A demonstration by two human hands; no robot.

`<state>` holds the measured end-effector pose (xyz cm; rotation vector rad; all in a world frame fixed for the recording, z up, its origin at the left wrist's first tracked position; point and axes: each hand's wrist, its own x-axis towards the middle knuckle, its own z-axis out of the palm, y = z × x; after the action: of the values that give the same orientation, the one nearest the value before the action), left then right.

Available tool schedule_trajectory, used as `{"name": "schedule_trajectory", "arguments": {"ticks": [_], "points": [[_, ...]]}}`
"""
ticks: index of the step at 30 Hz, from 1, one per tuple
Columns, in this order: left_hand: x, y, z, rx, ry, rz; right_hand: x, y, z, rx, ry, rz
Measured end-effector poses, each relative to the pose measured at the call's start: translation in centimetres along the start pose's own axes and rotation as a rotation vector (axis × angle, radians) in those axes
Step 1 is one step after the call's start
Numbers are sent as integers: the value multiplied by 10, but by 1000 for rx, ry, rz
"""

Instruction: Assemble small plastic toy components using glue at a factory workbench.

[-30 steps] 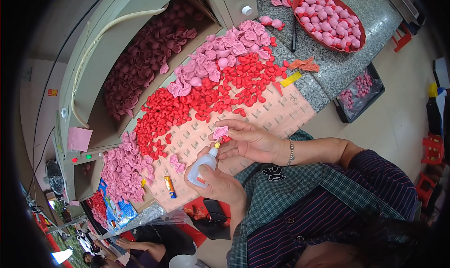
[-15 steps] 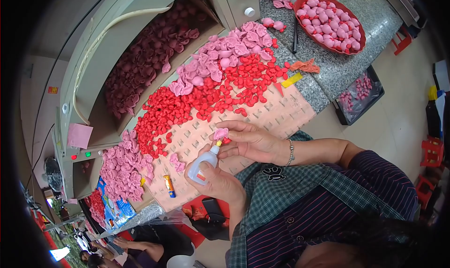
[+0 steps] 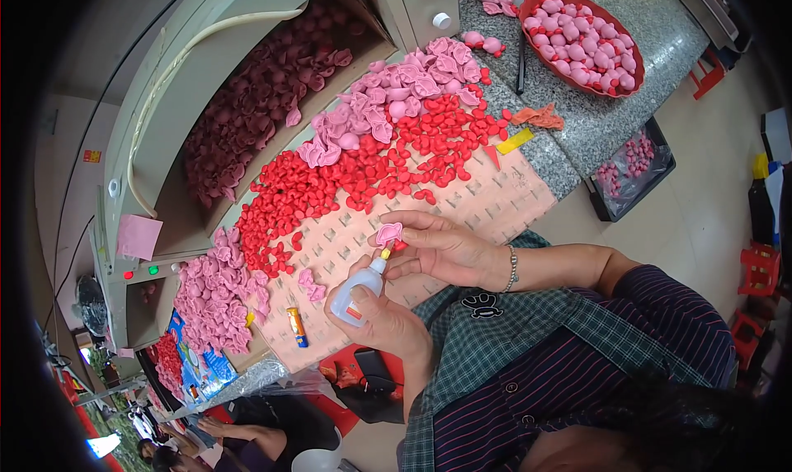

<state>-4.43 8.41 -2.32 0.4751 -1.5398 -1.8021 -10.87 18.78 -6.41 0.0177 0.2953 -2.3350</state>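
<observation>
Wrapped in my left hand [image 3: 381,319] is a translucent white glue bottle [image 3: 356,303], tilted so its yellow tip points up and away. My right hand [image 3: 450,245] pinches a small pink rubbery piece [image 3: 389,233] between thumb and fingers, with a bit of red showing just under it. The bottle's tip is at the lower edge of the pink piece; whether they touch I cannot tell. Beyond my hands lie a spread of small red pieces [image 3: 280,200] and a heap of pink hollow pieces [image 3: 412,84]. A second pink heap [image 3: 216,286] is on the left.
A grey machine housing [image 3: 177,84] with pink pieces inside stands behind the pale patterned work sheet [image 3: 495,195]. A small yellow-blue tube [image 3: 298,328] lies left of my hands. A red basket [image 3: 528,18] of pink-and-red pieces is at far right. Another person [image 3: 256,447] sits lower left.
Both hands keep almost the same place. The pink piece is turned slightly, and the bottle tip stays beside it.
</observation>
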Motion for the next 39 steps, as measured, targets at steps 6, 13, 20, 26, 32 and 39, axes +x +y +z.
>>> {"name": "schedule_trajectory", "arguments": {"ticks": [6, 13, 20, 26, 32, 39], "points": [[0, 0, 0, 16, -12, 5, 0, 0, 0, -6, 3, -3], [0, 3, -1, -40, -9, -37, -1, 1, 1, -27, 15, 2], [-1, 1, -2, 16, -13, 3, 0, 1, 1, -26, 14, -4], [-2, 2, -4, 68, -21, 55, -2, 1, 4, -19, 39, -7], [-4, 3, -5, 94, -18, 73, -1, 1, 2, -31, 37, -12], [-5, 8, -4, 126, -19, 79, -1, 4, -5, -34, 20, -19]]}}
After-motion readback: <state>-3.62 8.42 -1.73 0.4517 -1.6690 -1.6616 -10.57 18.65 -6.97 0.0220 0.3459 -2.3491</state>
